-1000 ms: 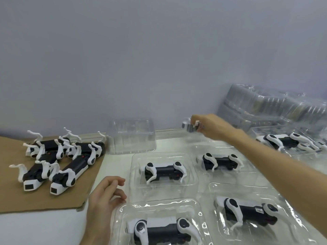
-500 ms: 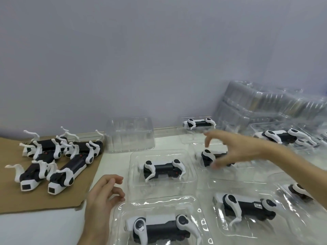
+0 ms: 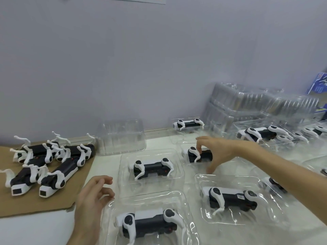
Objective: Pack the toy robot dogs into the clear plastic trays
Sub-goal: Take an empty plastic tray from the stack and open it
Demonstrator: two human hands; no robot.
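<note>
Pale wall [image 3: 123, 68] backs a white surface [image 3: 35, 230] where most toy robot dogs [image 3: 152, 167] already sit in clear plastic trays [image 3: 123, 156]. Several unpacked dogs [image 3: 58, 175] wait on cardboard [image 3: 74, 195], so the job looks over half done. Over a trayed dog [image 3: 192, 154] the right hand [image 3: 221, 152] spreads wide, fingertips touching, thumb clear. Beside the nearest tray [image 3: 159, 194], the left hand [image 3: 92, 197] rests loosely curled, holding nothing.

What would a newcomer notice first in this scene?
Black-and-white toy dogs lying in clear trays cover the table's right half, where the right hand reaches over one dog. At left, unpacked dogs cluster on brown cardboard; empty trays are stacked against the wall at far right.
</note>
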